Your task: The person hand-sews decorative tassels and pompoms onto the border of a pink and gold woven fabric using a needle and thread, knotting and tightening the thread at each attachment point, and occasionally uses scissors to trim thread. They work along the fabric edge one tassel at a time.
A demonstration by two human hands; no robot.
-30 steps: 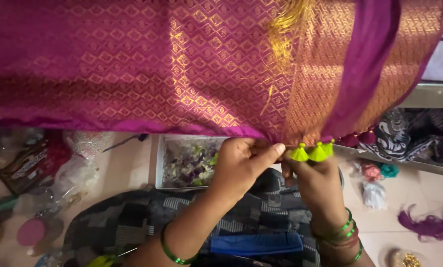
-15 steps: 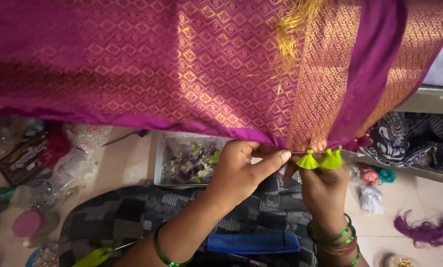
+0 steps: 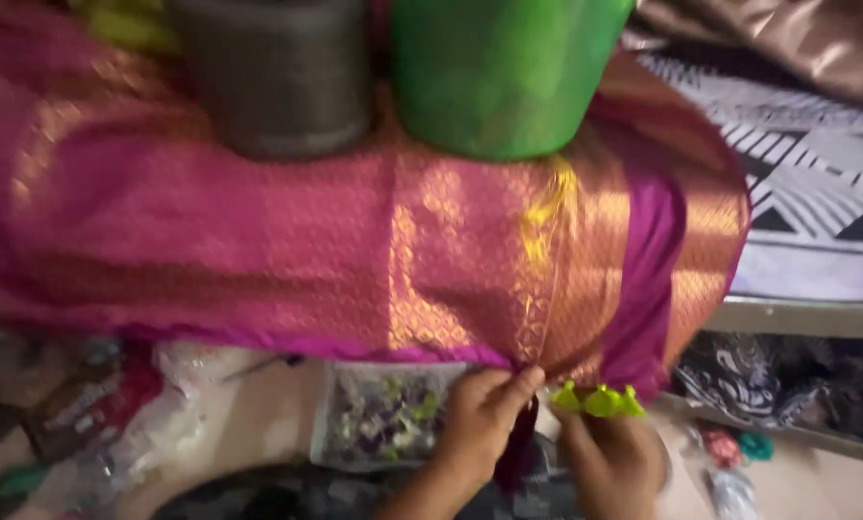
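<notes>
Head view: a magenta cloth (image 3: pixel 287 250) woven with gold diamond motifs hangs over the edge of a raised surface, its lower hem running just above the person's 2 hands. The left hand (image 3: pixel 479 419) pinches the hem, thumb and forefinger closed on the fabric where the gold border (image 3: pixel 547 289) begins. The right hand (image 3: pixel 616 457) sits just beside it, fingers closed around the base of 3 small lime-green tassels (image 3: pixel 600 401) that hang at the same edge; how they join the hem is too blurred to tell. A loose hank of yellow thread (image 3: pixel 547 212) trails down the cloth above the hands.

On top of the cloth stand 2 containers, a dark grey one (image 3: pixel 277 77) and a green one (image 3: pixel 503 72), side by side and seemingly pinning the fabric in place. Below the hem, a shallow tray (image 3: pixel 388 424) of small mixed bits lies on the floor near the left hand, with plastic bags (image 3: pixel 133 424) farther left. A black-and-white patterned spread (image 3: pixel 807 193) lies to the right.

The cloth looks light, soft and slippery, likely to slide if tugged; the firmer woven border near the hem appears the safest place to grip. The tassels look light and easily crushed, best held at their bases.
</notes>
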